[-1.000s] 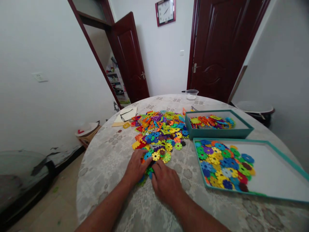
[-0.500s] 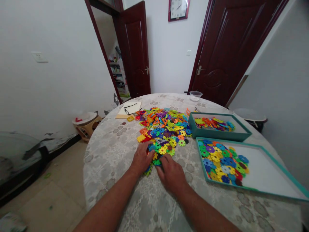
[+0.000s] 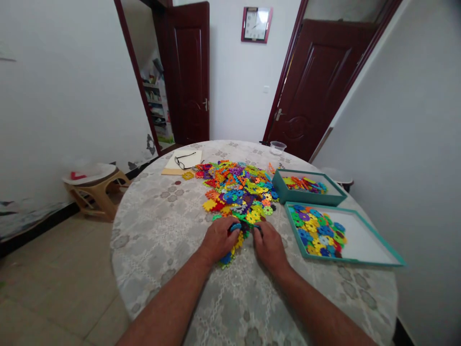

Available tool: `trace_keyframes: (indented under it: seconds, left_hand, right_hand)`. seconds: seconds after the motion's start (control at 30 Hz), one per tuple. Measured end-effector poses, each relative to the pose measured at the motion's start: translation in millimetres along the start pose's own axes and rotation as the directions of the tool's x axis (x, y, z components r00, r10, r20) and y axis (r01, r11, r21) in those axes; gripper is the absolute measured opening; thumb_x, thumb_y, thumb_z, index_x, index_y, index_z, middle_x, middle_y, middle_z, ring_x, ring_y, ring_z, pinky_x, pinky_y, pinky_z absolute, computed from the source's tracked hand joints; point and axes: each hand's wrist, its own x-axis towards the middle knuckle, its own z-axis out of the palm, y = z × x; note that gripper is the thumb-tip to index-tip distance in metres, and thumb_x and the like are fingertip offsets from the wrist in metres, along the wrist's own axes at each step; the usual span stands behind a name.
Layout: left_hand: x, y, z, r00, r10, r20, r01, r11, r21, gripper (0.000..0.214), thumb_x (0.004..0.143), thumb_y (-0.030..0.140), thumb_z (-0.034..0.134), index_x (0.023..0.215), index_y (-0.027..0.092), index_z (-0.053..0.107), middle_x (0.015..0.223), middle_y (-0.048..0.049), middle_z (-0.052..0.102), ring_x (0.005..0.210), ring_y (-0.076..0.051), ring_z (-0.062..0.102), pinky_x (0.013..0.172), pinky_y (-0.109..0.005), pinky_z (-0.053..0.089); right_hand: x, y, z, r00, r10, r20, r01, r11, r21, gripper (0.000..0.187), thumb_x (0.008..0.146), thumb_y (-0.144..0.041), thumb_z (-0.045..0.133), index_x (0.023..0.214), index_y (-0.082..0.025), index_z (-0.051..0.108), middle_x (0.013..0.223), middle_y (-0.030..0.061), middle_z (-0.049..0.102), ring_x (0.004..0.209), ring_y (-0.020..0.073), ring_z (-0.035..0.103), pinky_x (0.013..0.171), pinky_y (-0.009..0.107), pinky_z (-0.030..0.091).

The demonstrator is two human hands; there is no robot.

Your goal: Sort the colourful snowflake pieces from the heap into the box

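A big pile of coloured plastic snowflake discs (image 3: 239,187) lies in the middle of a round table (image 3: 162,230) with a lace cloth. My left hand (image 3: 219,239) rests at the pile's near edge, fingers curled over a blue disc and a small cluster of joined discs (image 3: 233,242). My right hand (image 3: 268,246) sits just to the right of it, fingers bent and pinching a dark disc at the same cluster. Both hands are palm down on the cloth.
To the right lie a shallow teal lid (image 3: 363,240) with several discs at its left end and a deeper teal box (image 3: 309,195) holding more. Glasses on a notebook (image 3: 182,161) and a clear plastic cup (image 3: 277,147) sit at the far side. A stool (image 3: 95,187) stands left.
The view has pulled back and swung right. My hands have drawn slightly apart, the right one shifting to the right, still at the near edge of the pile.
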Motion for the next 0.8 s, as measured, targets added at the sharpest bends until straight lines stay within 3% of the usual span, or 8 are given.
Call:
trace_keyframes:
  seconds: [0.1,0.23,0.33,0.43,0.63,0.8]
  left_hand:
    - [1,1,-1.0,0.999,0.034,0.009,-0.034,0.999,-0.008,0.02,0.094,0.029,0.061,0.111,0.027,0.071,0.112,-0.0073,0.077,0.107,-0.027,0.069,0.1,-0.042,0.053]
    - [4,3,-3.8,0.995,0.086,0.045,-0.084,0.996,-0.042,0.02,0.1,0.035,0.056,0.109,0.027,0.072,0.108,-0.0072,0.077,0.105,-0.026,0.069,0.097,-0.04,0.052]
    - [7,3,-4.5,0.994,0.101,0.051,-0.098,0.993,-0.067,0.028,0.105,0.035,0.046,0.107,0.025,0.072,0.105,-0.0073,0.076,0.102,-0.024,0.068,0.095,-0.039,0.052]
    - [9,0,-1.8,0.995,0.096,0.03,-0.094,0.993,-0.074,0.024,0.103,0.03,0.048,0.109,0.025,0.071,0.109,-0.0074,0.076,0.105,-0.024,0.068,0.097,-0.04,0.052]
    - [8,-4,3.7,0.999,0.04,0.005,-0.04,0.998,-0.042,0.029,0.098,0.026,0.055,0.125,0.026,0.065,0.123,-0.0085,0.074,0.116,-0.027,0.067,0.107,-0.044,0.051]
    - [6,-5,4.0,1.0,0.016,0.001,-0.016,0.999,-0.027,0.047,0.096,0.026,0.058,0.143,0.024,0.056,0.14,-0.0108,0.067,0.129,-0.028,0.063,0.113,-0.046,0.048]
  right_hand:
    - [5,5,-7,0.991,0.132,-0.035,-0.127,0.986,0.106,0.028,0.1,-0.034,0.046,0.105,-0.018,0.068,0.101,0.0104,0.073,0.097,0.0242,0.067,0.088,0.034,0.049]
    - [9,13,-13,0.955,0.297,0.002,-0.289,0.926,0.241,0.03,0.096,-0.045,0.05,0.098,-0.02,0.068,0.082,0.0054,0.073,0.079,0.0231,0.067,0.069,0.03,0.049]
    - [10,19,-13,0.927,0.373,0.039,-0.362,0.863,0.352,0.031,0.092,-0.046,0.055,0.103,-0.02,0.066,0.066,-0.0003,0.066,0.062,0.02,0.062,0.055,0.027,0.045]
    - [9,21,-12,0.904,0.42,0.084,-0.414,0.803,0.429,0.03,0.09,-0.045,0.056,0.106,-0.021,0.063,0.059,-0.005,0.06,0.049,0.0167,0.056,0.048,0.024,0.041]
    - [8,18,-14,0.908,0.391,0.147,-0.414,0.79,0.452,0.021,0.09,-0.043,0.055,0.096,-0.023,0.057,0.059,-0.0055,0.06,0.048,0.0151,0.054,0.047,0.023,0.038]
    - [8,15,-17,0.983,0.175,0.047,-0.181,0.949,0.257,0.017,0.091,-0.038,0.057,0.096,-0.023,0.06,0.063,-0.0047,0.06,0.058,0.0158,0.057,0.059,0.026,0.04]
